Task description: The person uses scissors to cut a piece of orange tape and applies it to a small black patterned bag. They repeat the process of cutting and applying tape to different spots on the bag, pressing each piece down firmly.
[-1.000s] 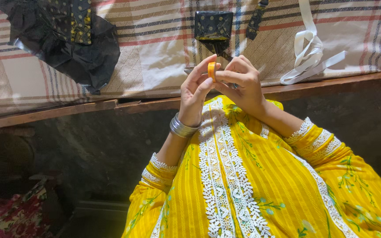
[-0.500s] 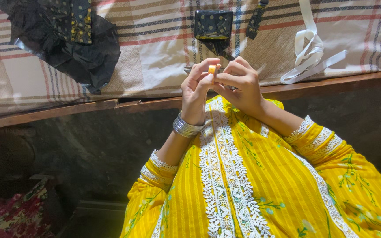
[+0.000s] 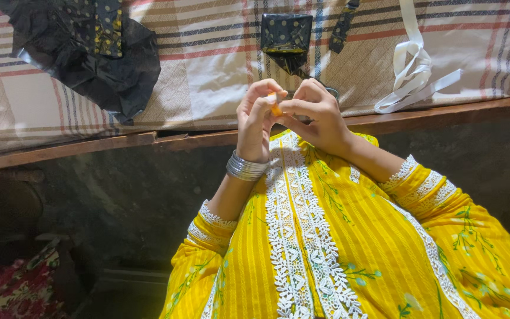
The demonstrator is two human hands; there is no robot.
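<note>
The left hand (image 3: 256, 121) and right hand (image 3: 320, 115) now pinch the small orange roll (image 3: 275, 108) closer, more hidden between the fingertips than a second ago, above the striped bedsheet (image 3: 208, 53).

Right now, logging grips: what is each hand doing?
Left hand: closed, pinching the small orange piece.
Right hand: closed, fingertips on the same piece.

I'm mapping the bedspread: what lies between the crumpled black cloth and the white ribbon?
In the head view, a small black dotted box lies between black cloth and white ribbon.
</note>
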